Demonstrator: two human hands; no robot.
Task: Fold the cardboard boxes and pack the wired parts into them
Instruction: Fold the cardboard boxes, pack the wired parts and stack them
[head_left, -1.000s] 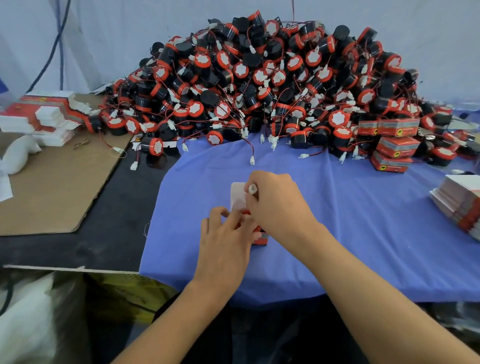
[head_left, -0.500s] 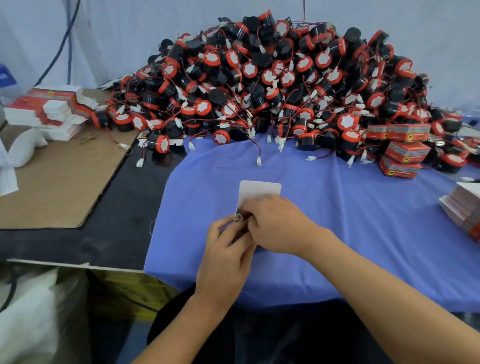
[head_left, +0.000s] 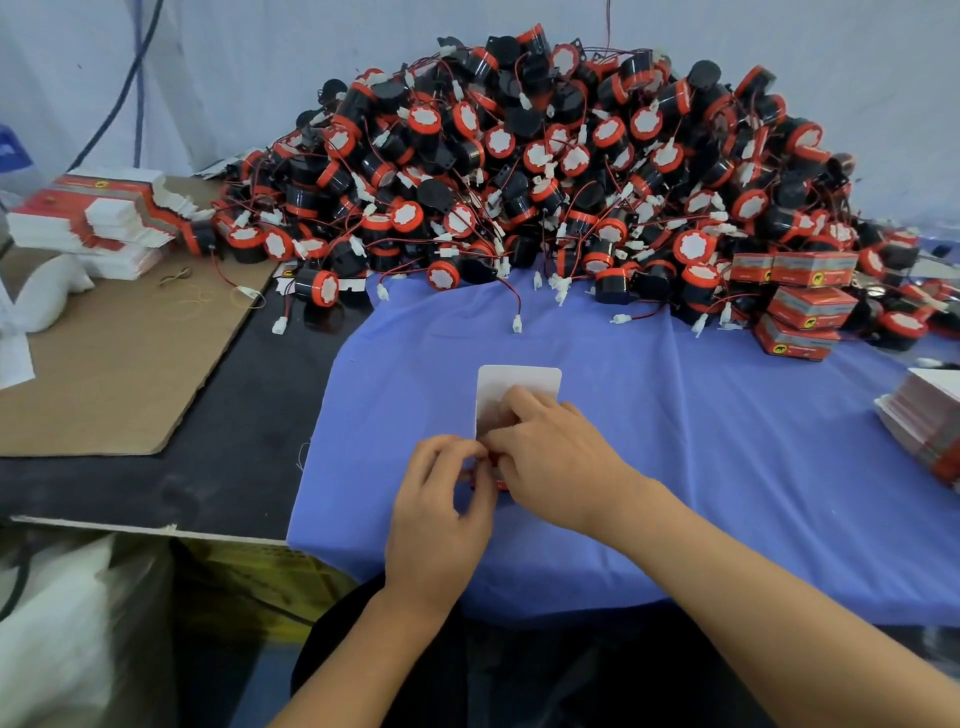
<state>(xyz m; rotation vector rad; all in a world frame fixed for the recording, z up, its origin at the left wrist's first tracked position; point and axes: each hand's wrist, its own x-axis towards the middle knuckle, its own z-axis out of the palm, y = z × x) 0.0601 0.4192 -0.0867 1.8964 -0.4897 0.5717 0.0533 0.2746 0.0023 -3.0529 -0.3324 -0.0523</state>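
The cardboard box (head_left: 518, 387) sits on the blue cloth (head_left: 727, 441) at the middle of the view, its white flap standing up toward 12 o'clock. The left hand (head_left: 441, 499) pinches the box's red near edge from 7 o'clock. The right hand (head_left: 558, 462) curls over its top from 4 o'clock, fingers clasping it. The heap of wired parts (head_left: 545, 166) fills 12 o'clock. 4 closed boxes (head_left: 802, 306) lie at 2 o'clock, a flat-box stack (head_left: 93, 218) at 10 o'clock and a second stack (head_left: 930, 421) at 3 o'clock.
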